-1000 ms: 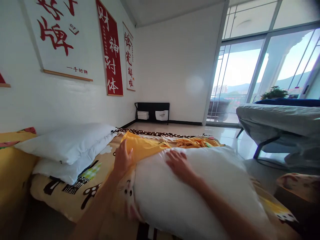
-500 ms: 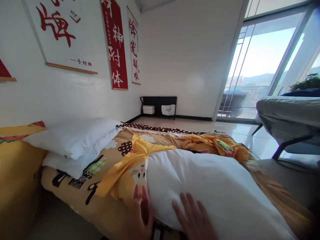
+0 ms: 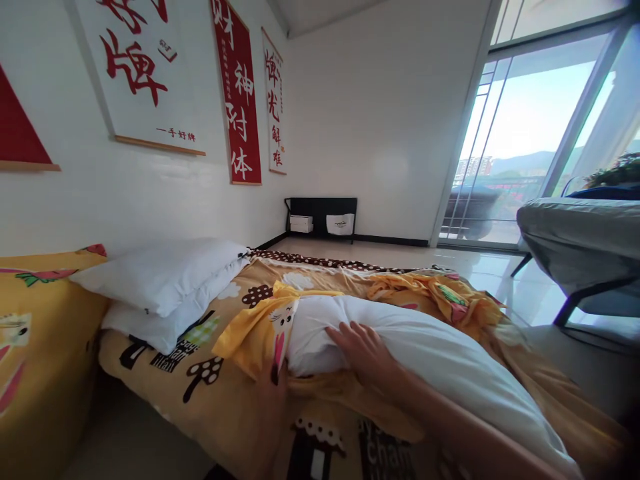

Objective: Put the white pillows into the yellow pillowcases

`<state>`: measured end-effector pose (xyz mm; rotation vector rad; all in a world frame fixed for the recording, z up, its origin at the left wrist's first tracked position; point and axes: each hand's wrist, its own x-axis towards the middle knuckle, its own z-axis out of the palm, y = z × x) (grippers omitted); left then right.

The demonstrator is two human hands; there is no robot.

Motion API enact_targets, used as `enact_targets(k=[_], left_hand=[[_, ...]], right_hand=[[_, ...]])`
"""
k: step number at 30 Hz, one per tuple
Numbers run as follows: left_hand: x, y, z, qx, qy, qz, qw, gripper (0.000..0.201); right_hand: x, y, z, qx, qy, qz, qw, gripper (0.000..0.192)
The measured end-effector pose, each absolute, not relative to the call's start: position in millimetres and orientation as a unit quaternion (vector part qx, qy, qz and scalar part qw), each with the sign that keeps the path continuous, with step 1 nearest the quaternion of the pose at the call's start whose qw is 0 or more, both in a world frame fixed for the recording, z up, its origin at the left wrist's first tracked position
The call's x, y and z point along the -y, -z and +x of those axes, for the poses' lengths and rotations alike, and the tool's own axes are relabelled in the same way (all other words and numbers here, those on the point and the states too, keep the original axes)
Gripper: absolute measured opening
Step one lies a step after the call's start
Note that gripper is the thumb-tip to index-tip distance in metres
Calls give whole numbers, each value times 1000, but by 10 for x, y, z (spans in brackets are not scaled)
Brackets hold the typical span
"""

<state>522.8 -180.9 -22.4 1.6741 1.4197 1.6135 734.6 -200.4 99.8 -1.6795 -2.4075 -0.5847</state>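
Two hands: right hand [image 3: 367, 353] fingers spread on white pillow [image 3: 425, 360]; left hand [image 3: 273, 393] grip unclear.

The right hand [image 3: 367, 353] lies flat, fingers spread, on a white pillow [image 3: 430, 363] that rests on a yellow cartoon-print bedsheet [image 3: 235, 407]. The left hand [image 3: 273, 393] grips the yellow pillowcase [image 3: 260, 330] bunched at the pillow's near end. Two more white pillows [image 3: 165, 283] are stacked by the wall, under red calligraphy scrolls [image 3: 243, 93].

White pillow [image 3: 430, 360] lies half inside yellow cartoon-print pillowcase [image 3: 260, 330] on bed.
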Motion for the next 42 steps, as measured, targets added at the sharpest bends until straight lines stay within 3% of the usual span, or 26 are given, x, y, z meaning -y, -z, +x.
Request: enact_targets(k=[4,9,12,17,20,24,32,37,40,42], left_hand=[[1924,-48,5420,-536,-576,574,229,40],[1981,-616,5909,-435,-635,567,293,42],[2050,-448,6030,-441,-634,549,319,41],[2216,472,5926,-515,-568,563,307,42],[2273,752,5729,-575,-528,556,285,31],[2259,670,5537,-574,-572,533,243,28],[2252,18,6289,-454,-613,536,362,15],[2360,-295,6265,-472,-664,474,333,11],[2496,-70,6132,-506,-647,463,333,14],[2663,199,6145,-513,-627,474,344,28]], right_hand=[[1940,-1294,7021,790,176,-586,47,32],[1881,-1422,6864,783,145,-603,50,29],[1871,-1253,6974,794,99,-598,45,30],[1911,-913,7072,810,60,-581,53,42],[1943,-873,7044,801,47,-594,66,45],[1970,-1017,7015,783,32,-614,96,45],[1749,-1688,6863,681,82,-701,196,39],[1792,-1263,6872,722,63,-670,160,29],[1935,-845,6958,772,20,-624,121,22],[2008,-697,7026,805,-7,-583,112,19]])
